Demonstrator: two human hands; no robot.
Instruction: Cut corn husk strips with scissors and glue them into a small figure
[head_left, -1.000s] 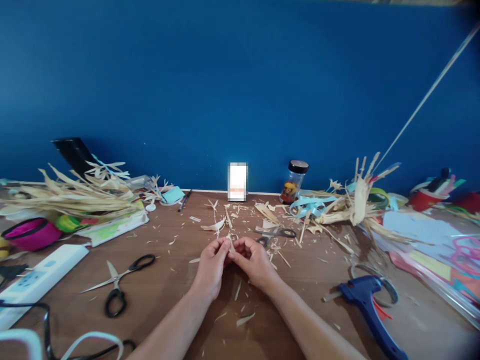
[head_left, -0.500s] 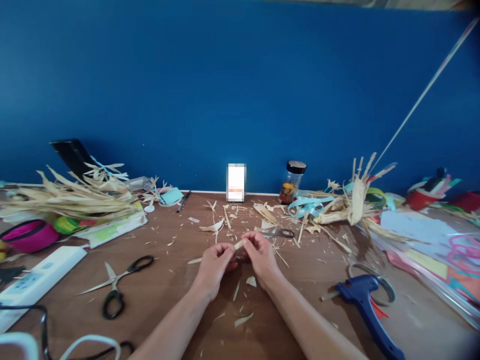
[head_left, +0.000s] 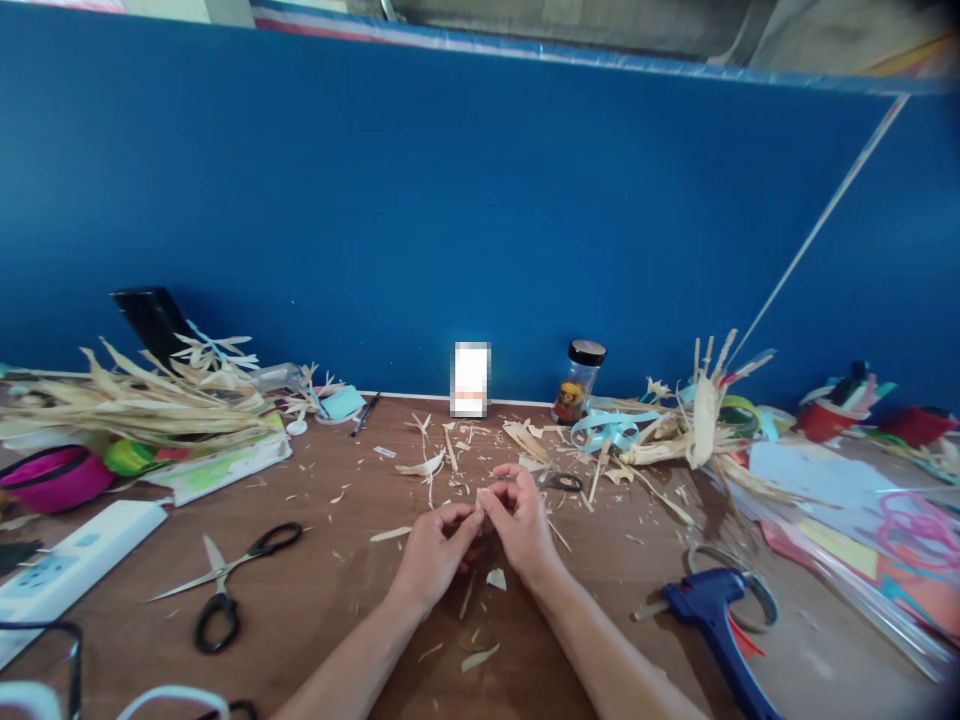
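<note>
My left hand (head_left: 439, 550) and my right hand (head_left: 517, 520) meet above the middle of the brown table, thumbs and fingertips pinched together. Between them is a small pale strip of dried corn husk (head_left: 481, 497), mostly covered by the fingers. Just beyond my right hand lies a pair of dark-handled scissors (head_left: 562, 481), partly hidden by scraps. Below the hands a white husk scrap (head_left: 496, 579) rests on the wood, with a curved sliver (head_left: 480, 658) nearer to me. Another pale strip (head_left: 391, 535) lies left of my left hand.
Open black-handled scissors (head_left: 219, 580) and a white power strip (head_left: 82, 570) lie left; a blue glue gun (head_left: 712, 605) lies right. Behind stand a lidded jar (head_left: 576, 385) and a bright blurred screen (head_left: 471, 380). Husk piles (head_left: 150, 405) fill the back left.
The view has tilted up slightly. My hands have drawn closer together, and the husk strip between them now shows less.
</note>
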